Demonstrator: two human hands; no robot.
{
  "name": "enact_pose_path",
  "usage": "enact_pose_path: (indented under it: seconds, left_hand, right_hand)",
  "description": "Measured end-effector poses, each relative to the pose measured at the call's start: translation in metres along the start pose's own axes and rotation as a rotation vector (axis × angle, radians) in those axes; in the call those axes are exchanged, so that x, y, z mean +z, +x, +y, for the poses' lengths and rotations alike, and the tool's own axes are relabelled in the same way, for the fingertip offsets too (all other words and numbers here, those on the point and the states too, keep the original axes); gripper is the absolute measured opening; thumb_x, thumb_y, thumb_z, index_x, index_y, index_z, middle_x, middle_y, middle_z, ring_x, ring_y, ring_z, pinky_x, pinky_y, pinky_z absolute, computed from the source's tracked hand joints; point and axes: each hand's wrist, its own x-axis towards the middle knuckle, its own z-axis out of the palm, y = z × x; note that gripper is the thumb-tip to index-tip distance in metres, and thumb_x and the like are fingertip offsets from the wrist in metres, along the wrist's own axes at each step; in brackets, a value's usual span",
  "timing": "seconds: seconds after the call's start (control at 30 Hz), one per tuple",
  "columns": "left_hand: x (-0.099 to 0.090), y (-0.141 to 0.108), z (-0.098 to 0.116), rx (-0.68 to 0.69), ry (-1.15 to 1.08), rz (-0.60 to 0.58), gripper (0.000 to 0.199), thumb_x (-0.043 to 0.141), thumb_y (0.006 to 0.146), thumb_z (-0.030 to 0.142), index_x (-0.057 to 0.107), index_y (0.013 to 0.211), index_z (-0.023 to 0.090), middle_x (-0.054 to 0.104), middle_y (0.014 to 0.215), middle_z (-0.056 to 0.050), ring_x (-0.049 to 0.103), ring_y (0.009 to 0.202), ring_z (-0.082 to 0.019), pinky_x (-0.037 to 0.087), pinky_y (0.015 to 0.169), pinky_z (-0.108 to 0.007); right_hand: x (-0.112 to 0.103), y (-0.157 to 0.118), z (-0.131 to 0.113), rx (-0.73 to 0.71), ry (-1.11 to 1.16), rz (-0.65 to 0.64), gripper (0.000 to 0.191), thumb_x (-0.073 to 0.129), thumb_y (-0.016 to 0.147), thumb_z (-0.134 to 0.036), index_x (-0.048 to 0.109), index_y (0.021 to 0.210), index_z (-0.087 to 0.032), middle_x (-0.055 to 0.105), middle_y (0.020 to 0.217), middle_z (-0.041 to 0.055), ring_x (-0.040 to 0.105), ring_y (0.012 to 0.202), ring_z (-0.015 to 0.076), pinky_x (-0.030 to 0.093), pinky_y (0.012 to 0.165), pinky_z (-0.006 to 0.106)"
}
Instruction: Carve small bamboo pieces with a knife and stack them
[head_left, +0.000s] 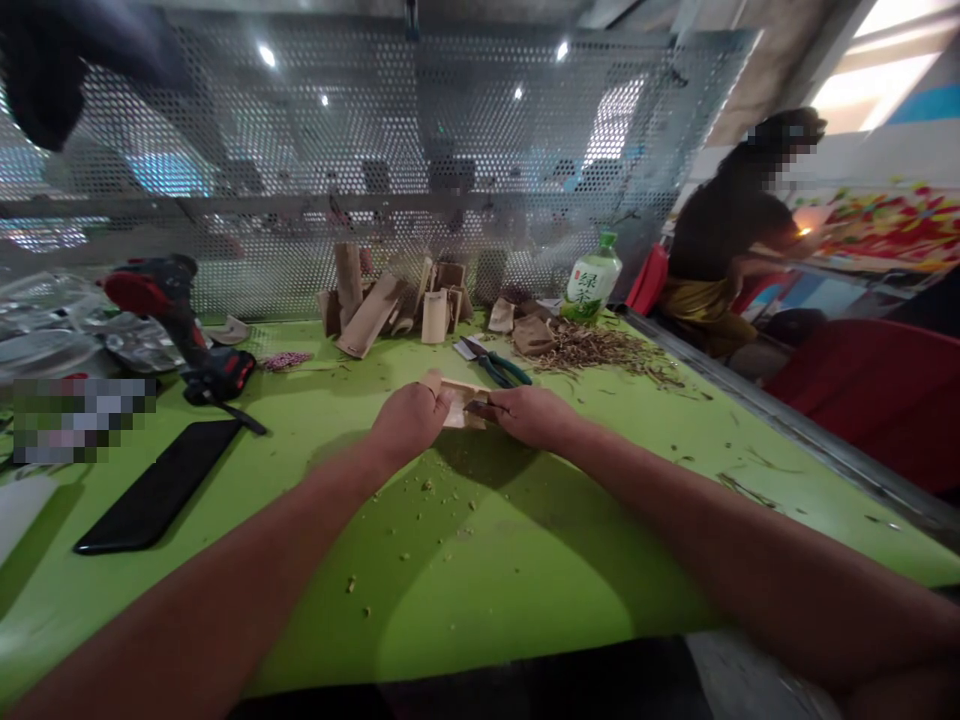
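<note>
Two bare hands meet above the middle of a bright green counter (431,645), between its front edge and a row of brown split-bamboo pieces (373,315) near the back edge. Between the hands is a pale, trough-shaped bamboo piece (459,411), its hollow side partly in view. The fingers of the left hand (407,421) are clamped on its left end, thumb at the rim. The fingers of the right hand (537,416) are closed on a small dark tool (480,406) at the right end; whether they also press the bamboo, I cannot tell.

The piece looks light, dry and stiff, with little slip to it. Its thin rims would probably bear a firm pinch but might chip or split along the grain if bent or twisted. The safest hold seems to be the left end, wrapped from outside, with fingertips kept off the hollow by the tool.

Pale crumbs (427,486) dot the counter just in front of the hands; green-handled pliers (501,368) lie just behind them.
</note>
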Motion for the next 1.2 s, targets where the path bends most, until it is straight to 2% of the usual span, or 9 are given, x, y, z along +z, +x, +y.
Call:
enact_pose_path:
  seconds: [0.3, 0.43, 0.67, 0.8, 1.0, 1.13, 1.2]
  left_hand:
    - [0.0, -0.0017, -0.0041, 0.044, 0.033, -0.001, 0.038, 0.036, 0.098, 0.037, 0.055, 0.12, 0.012, 0.071, 0.08, -0.012, 0.066, 0.069, -0.022, 0.04, 0.056, -0.027]
    - [0.0009, -0.0013, -0.0029, 0.05, 0.016, 0.005, 0.039, 0.035, 0.099, 0.036, 0.054, 0.121, 0.011, 0.07, 0.078, -0.012, 0.064, 0.066, -0.021, 0.04, 0.054, -0.027]
    - [-0.0016, -0.0015, 0.0015, 0.032, 0.006, 0.006, 0.037, 0.034, 0.098, 0.034, 0.057, 0.114, 0.01, 0.069, 0.078, -0.012, 0.063, 0.064, -0.021, 0.038, 0.053, -0.028]
    - [-0.0003, -0.0014, -0.0011, 0.033, -0.004, 0.019, 0.036, 0.035, 0.098, 0.034, 0.057, 0.115, 0.011, 0.069, 0.077, -0.011, 0.062, 0.063, -0.022, 0.036, 0.052, -0.028]
    - [0.001, -0.0017, -0.0038, 0.005, -0.001, -0.011, 0.04, 0.035, 0.098, 0.037, 0.058, 0.117, 0.009, 0.069, 0.077, -0.012, 0.062, 0.063, -0.021, 0.038, 0.054, -0.028]
    - [-0.0006, -0.0022, -0.0011, 0.038, -0.057, -0.017, 0.038, 0.035, 0.098, 0.037, 0.055, 0.119, 0.011, 0.067, 0.072, -0.008, 0.058, 0.055, -0.018, 0.035, 0.048, -0.026]
    - [-0.0009, -0.002, 0.0003, 0.051, -0.057, -0.011, 0.037, 0.034, 0.099, 0.036, 0.054, 0.119, 0.012, 0.067, 0.073, -0.008, 0.059, 0.056, -0.018, 0.035, 0.049, -0.026]
  right_hand:
    - [-0.009, -0.0026, -0.002, -0.079, 0.077, -0.172, 0.037, 0.041, 0.097, -0.043, 0.068, 0.104, -0.02, 0.072, 0.096, 0.0097, 0.062, 0.073, 0.0179, 0.039, 0.057, 0.025]
    - [-0.0042, -0.0043, -0.0002, -0.073, 0.036, -0.135, 0.036, 0.039, 0.097, -0.041, 0.068, 0.104, -0.019, 0.072, 0.096, 0.0102, 0.063, 0.074, 0.0187, 0.038, 0.057, 0.025]
    - [-0.0016, -0.0066, -0.0048, 0.051, -0.016, 0.0, 0.048, 0.028, 0.1, -0.05, 0.064, 0.115, -0.023, 0.071, 0.087, 0.0091, 0.062, 0.069, 0.0192, 0.038, 0.057, 0.027]
    - [-0.0035, -0.006, -0.0058, 0.028, -0.016, -0.021, 0.047, 0.031, 0.098, -0.049, 0.067, 0.11, -0.021, 0.07, 0.083, 0.0109, 0.061, 0.065, 0.0203, 0.039, 0.055, 0.029]
    - [-0.0052, -0.0054, 0.0003, -0.056, 0.069, -0.158, 0.037, 0.039, 0.097, -0.042, 0.068, 0.105, -0.02, 0.071, 0.091, 0.0102, 0.061, 0.07, 0.0174, 0.04, 0.057, 0.026]
    - [-0.0035, -0.0049, 0.0034, -0.069, 0.108, -0.143, 0.037, 0.041, 0.096, -0.043, 0.068, 0.106, -0.02, 0.071, 0.095, 0.0103, 0.062, 0.074, 0.0184, 0.04, 0.059, 0.026]
    - [-0.002, -0.0044, 0.002, -0.029, 0.09, -0.115, 0.041, 0.038, 0.097, -0.046, 0.067, 0.109, -0.02, 0.071, 0.097, 0.0121, 0.062, 0.074, 0.0201, 0.039, 0.058, 0.027]
